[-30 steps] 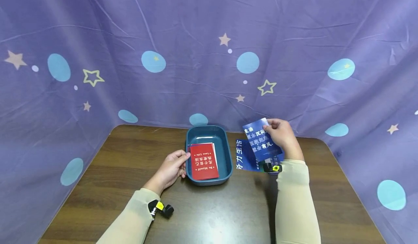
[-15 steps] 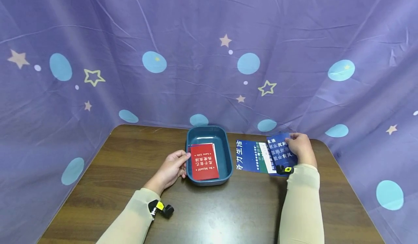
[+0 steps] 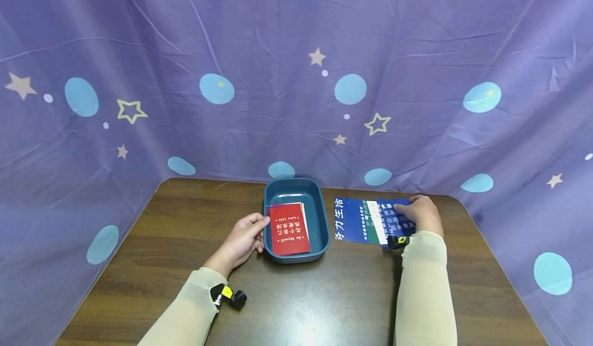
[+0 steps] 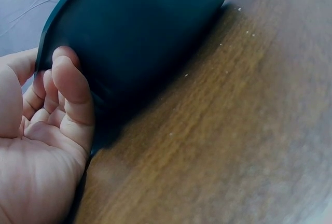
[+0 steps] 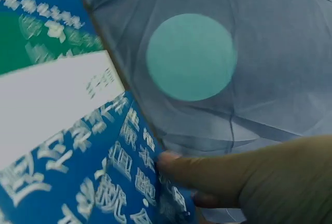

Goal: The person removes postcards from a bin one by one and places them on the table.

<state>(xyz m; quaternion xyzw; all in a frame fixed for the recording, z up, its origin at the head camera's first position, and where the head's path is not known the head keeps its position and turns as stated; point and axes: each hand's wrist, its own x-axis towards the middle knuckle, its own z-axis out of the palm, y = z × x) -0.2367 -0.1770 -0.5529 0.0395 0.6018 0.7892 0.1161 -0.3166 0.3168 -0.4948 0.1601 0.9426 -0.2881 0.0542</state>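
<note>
In the head view, my left hand (image 3: 242, 240) grips the left rim of a dark teal rectangular tray (image 3: 318, 221). Its thumb lies at the rim, and the left wrist view shows curled fingers against the outer wall. A red card (image 3: 290, 230) with white lettering lies on top of other cards inside the tray. To the right, my right hand (image 3: 423, 214) pinches the far right part of a blue card (image 3: 401, 223) with white writing. That card lies low over a row of overlapping cards, among them a blue one (image 3: 350, 220), a green one and a white strip (image 3: 376, 221).
All this stands on a brown wooden table (image 3: 296, 299), near its back edge. Behind and on both sides hangs a purple curtain (image 3: 278, 130) with stars and light blue ovals. A small black wrist camera (image 3: 238, 299) sits on the left sleeve.
My right hand has carried the blue card rightward and down from above the row, then slightly left onto its right end. The left hand and the tray have stayed put.
</note>
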